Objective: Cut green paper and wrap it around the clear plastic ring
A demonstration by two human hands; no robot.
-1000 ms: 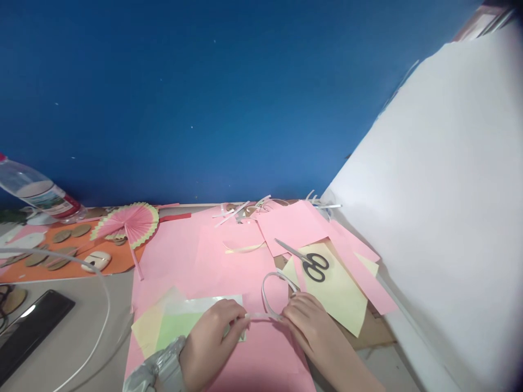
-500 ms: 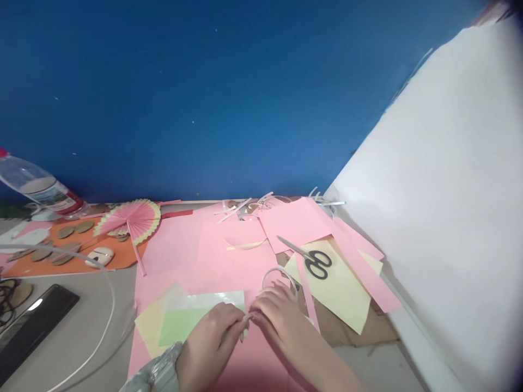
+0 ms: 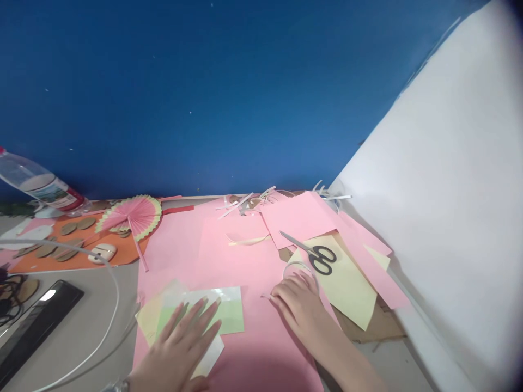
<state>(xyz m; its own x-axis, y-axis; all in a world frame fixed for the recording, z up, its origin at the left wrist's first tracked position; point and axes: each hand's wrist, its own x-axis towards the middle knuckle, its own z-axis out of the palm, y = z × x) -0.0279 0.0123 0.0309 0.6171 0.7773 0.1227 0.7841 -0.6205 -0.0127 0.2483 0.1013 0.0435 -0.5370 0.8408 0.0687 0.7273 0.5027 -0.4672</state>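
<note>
My left hand [image 3: 180, 343] lies flat with fingers stretched out on a green sheet in a clear sleeve [image 3: 229, 313], on top of large pink paper [image 3: 245, 261]. My right hand [image 3: 296, 302] is curled, its fingers closed on a thin white paper strip loop [image 3: 300, 267] at the pink paper's right side. Black-handled scissors [image 3: 314, 255] lie just beyond the right hand on a pale yellow sheet [image 3: 347, 283].
A pink pleated paper fan [image 3: 133, 215] and wooden discs rest on orange paper [image 3: 81, 256] at the left, near a lying plastic bottle [image 3: 38, 188]. A black device [image 3: 36, 321] and white cable [image 3: 110, 277] sit front left. A white sheet [image 3: 441, 207] rises at right; blue wall behind.
My hands, which met pinching the strip in front, have parted. The left hand let go and flattened onto the green sheet; the right carried the loop rightward toward the scissors.
</note>
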